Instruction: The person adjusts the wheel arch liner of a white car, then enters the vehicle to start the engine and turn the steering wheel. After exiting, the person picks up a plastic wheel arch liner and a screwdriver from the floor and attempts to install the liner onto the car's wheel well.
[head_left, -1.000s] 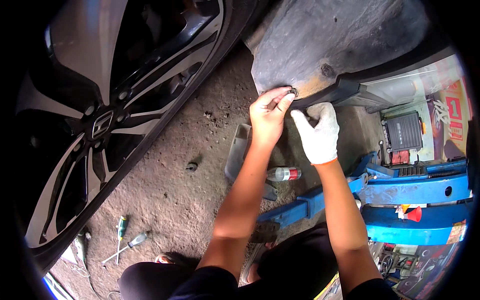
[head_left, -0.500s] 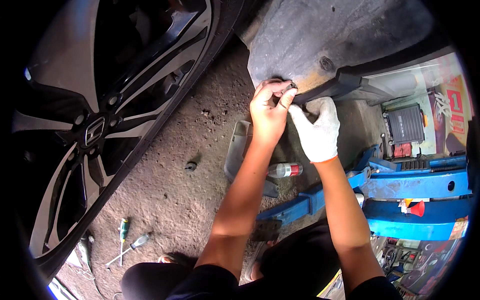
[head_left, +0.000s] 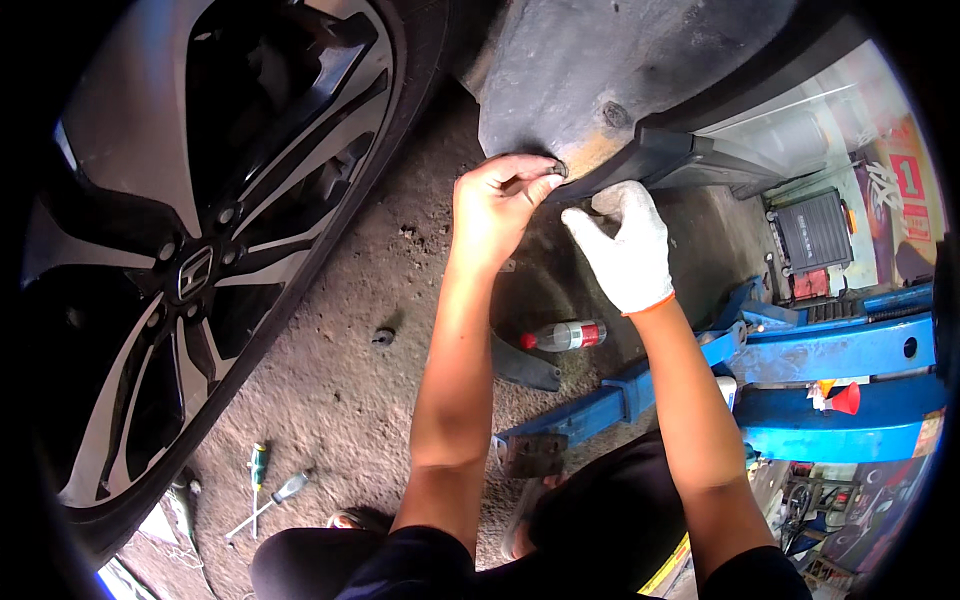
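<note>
My bare left hand (head_left: 492,205) is closed, thumb and fingertips pinching a small dark round clip (head_left: 560,169) at the lower edge of the grey wheel-arch liner (head_left: 570,80). Just right of it, my right hand (head_left: 625,250) wears a white knitted glove with an orange cuff. Its thumb stands apart from its bent fingers, with nothing seen between them. Those fingertips are close beneath the black trim edge (head_left: 660,150); whether they touch it I cannot tell. A rust-brown patch marks the liner above the clip.
An alloy wheel with its tyre (head_left: 190,270) fills the left. On the rough floor lie two screwdrivers (head_left: 258,470) (head_left: 290,487), a small black part (head_left: 383,337), a plastic bottle (head_left: 568,335) and a dark curved piece (head_left: 525,368). Blue lift arms (head_left: 830,350) and a black case (head_left: 815,235) stand right.
My left hand has shifted left, further from my gloved right hand, still pinching the clip. The gap between the gloved thumb and fingers has widened. The whole view has shifted slightly.
</note>
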